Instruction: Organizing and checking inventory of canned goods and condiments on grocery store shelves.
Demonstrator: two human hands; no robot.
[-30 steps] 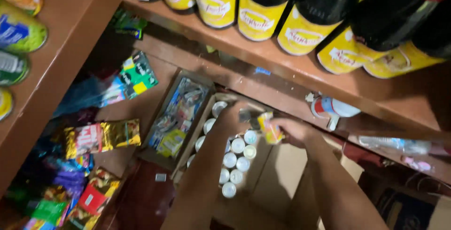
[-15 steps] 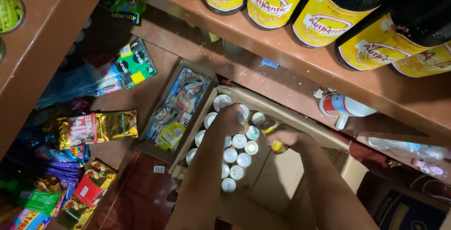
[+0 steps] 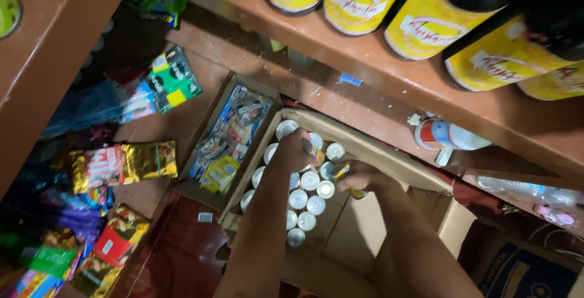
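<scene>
At the far left, foil snack packets lie loose on the low shelf: two gold-and-red ones [image 3: 121, 164] side by side, and further packets [image 3: 106, 252] nearer, though that corner is dark and their number is hard to make out. Beyond them sits one green packet [image 3: 175, 80]. Next comes a shallow cardboard tray of sachets [image 3: 228, 137], too jumbled to count.

Right of it stands an open cardboard box [image 3: 377, 152] holding small tins [image 3: 307, 204] seen from above; about fourteen silver tops show, in rows running near to far (the arms cover others, so the true count is hidden). The left hand [image 3: 295, 151] reaches into the far end of the box, fingers curled round one yellow-labelled tin [image 3: 314, 151]. The right hand [image 3: 360, 177] is just beside it, fingers closed around another yellow tin [image 3: 342, 173], mostly covered by the hand. The right half of the box shows bare cardboard floor.

Above, five big dark bottles with yellow labels [image 3: 359, 0] line the upper shelf, all cut off at the top edge. Farther right, a white bottle with a red band [image 3: 447, 135] lies under the shelf, and a clear plastic bottle [image 3: 529, 191] lies beyond, partly in shadow.
</scene>
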